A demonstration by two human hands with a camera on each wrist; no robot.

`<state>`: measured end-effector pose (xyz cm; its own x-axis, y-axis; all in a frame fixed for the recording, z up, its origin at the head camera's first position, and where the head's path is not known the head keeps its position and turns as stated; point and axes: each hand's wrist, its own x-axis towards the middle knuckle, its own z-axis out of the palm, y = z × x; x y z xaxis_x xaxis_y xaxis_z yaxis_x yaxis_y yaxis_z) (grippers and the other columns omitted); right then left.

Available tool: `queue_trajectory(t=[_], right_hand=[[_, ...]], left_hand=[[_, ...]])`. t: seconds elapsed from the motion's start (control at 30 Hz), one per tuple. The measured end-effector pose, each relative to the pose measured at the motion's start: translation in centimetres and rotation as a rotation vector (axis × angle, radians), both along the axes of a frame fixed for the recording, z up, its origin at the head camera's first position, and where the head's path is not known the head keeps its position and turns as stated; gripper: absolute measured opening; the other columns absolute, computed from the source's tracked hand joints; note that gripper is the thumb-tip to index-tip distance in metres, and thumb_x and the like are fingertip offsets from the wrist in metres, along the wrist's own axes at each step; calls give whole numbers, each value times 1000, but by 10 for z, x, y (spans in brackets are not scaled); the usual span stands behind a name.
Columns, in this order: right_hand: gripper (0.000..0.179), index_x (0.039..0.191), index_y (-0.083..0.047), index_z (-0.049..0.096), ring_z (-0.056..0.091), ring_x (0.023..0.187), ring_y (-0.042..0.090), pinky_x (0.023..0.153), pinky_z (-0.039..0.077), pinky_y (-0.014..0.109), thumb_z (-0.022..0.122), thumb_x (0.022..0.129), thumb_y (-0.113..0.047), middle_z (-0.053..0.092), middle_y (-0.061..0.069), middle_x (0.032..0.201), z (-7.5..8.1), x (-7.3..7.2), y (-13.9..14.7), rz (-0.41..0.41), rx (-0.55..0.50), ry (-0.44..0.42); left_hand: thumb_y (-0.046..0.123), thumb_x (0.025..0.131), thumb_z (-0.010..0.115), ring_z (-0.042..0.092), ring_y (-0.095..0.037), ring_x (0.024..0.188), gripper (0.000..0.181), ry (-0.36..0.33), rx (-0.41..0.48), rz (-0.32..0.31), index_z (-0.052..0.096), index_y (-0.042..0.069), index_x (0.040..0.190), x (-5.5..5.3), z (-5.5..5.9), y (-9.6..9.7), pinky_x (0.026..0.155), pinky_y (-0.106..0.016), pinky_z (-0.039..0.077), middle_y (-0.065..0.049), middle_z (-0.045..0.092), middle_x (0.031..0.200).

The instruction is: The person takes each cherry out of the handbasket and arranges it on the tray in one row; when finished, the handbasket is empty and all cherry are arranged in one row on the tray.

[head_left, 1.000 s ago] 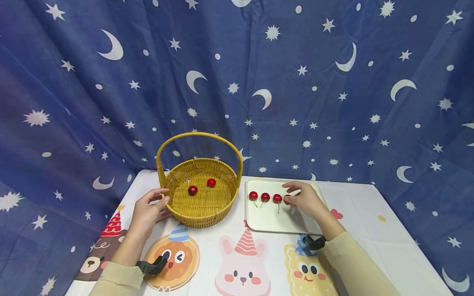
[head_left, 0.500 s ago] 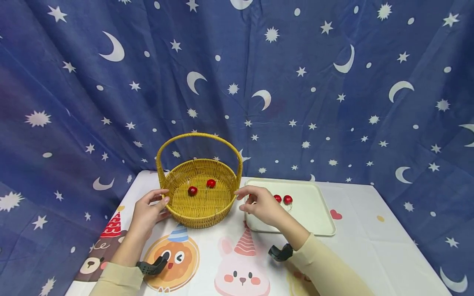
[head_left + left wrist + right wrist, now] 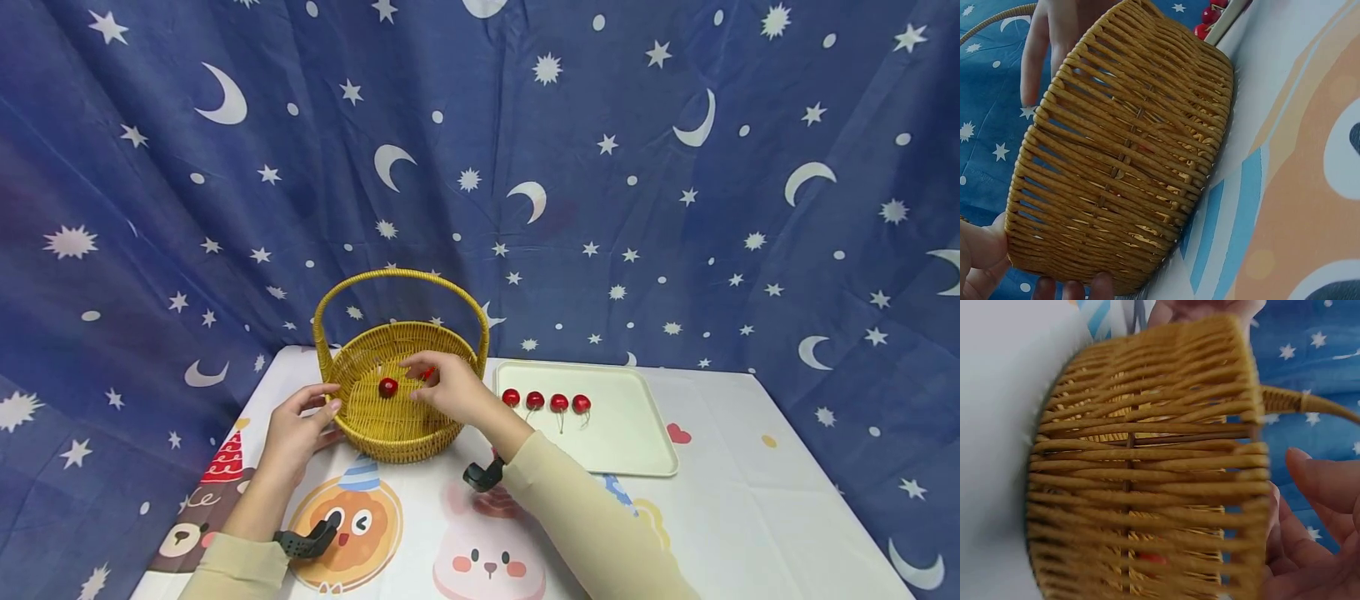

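My left hand holds the left rim of a yellow wicker basket with a tall arched handle. In the left wrist view, its thumb lies at the rim and the fingertips sit against the outer wall. My right hand reaches over the basket's right side, thumb and fingers bent and apart, with nothing held between them. One dark red cherry lies on the basket floor. Another red cherry shows partly behind the right fingers. Through the weave, the right wrist view shows a red patch.
A cream tray stands right of the basket, with a row of several red stemmed cherries along its left and middle. The white cloth has cartoon prints. A blue star-patterned curtain hangs behind the table.
My right hand has moved left from the tray's cherries, past the basket's right rim, to over the basket. The row of cherries is uncovered again. My left hand stays at the rim.
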<state>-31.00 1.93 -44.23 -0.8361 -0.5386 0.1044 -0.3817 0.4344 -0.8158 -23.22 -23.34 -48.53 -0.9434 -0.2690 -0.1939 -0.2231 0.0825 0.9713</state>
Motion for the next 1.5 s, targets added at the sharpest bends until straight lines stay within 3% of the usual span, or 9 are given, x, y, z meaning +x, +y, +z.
queue_trajectory(t=[0.23,0.37,0.47,0.57,0.7,0.83,1.0,1.33,1.5], right_hand=[[56,144,-19,68,70,114,28,81,57,25,83,93,-3,72,11,138,-15,-22,-27,35,90,-46],[61,148,-20,65,64,135,28,104,58,35,82,92,-2,69,10,145,-25,-30,-36,25,146,-75],[66,152,-19,61,57,145,28,122,48,42,82,92,-1,64,8,153,-29,-35,-41,46,187,-70],[69,155,-18,58,53,150,26,128,41,44,81,92,-1,60,6,158,-32,-39,-45,90,226,-70],[61,148,-18,65,61,141,23,122,48,39,83,92,-3,68,5,148,-35,-41,-48,114,276,-83],[44,132,-16,76,71,117,18,102,58,31,86,90,-5,77,3,126,-38,-41,-49,127,333,-61],[29,115,-16,81,68,96,9,87,57,23,87,89,-6,79,-1,107,-41,-40,-51,157,385,-13],[30,119,-16,82,69,112,10,104,54,25,88,90,-12,80,-6,116,-13,-26,-39,131,300,20],[30,118,-15,81,68,108,12,99,54,26,89,89,-11,79,-6,110,8,-13,-20,130,228,39]], left_hand=[[17,109,64,64,-14,101,43,-9,7,0,58,8,151,-1,0,-2,84,-30,67,-13,46,140],[17,109,65,64,-12,99,43,-8,16,-5,59,8,150,-1,-1,-3,83,-31,67,-13,46,139],[17,109,65,64,-12,99,42,-8,13,-4,59,8,150,-1,-1,-3,84,-30,67,-12,46,138],[16,110,64,64,-11,98,41,-7,3,1,59,8,149,-1,0,-2,83,-29,67,-12,47,138],[17,110,63,64,-13,100,42,-1,-7,-3,58,8,150,-1,0,-1,84,-30,67,-13,47,139],[16,110,64,65,-15,102,42,7,-5,-6,58,7,150,0,0,0,84,-30,67,-13,47,138],[16,110,63,65,-16,103,42,7,-8,-6,58,7,151,0,0,-1,85,-31,67,-13,46,138],[17,110,63,62,-19,108,42,-6,-17,1,58,9,151,0,0,1,85,-30,66,-14,45,143],[16,110,64,66,-14,103,42,2,1,-4,58,8,151,0,-2,0,83,-29,66,-12,47,138]])
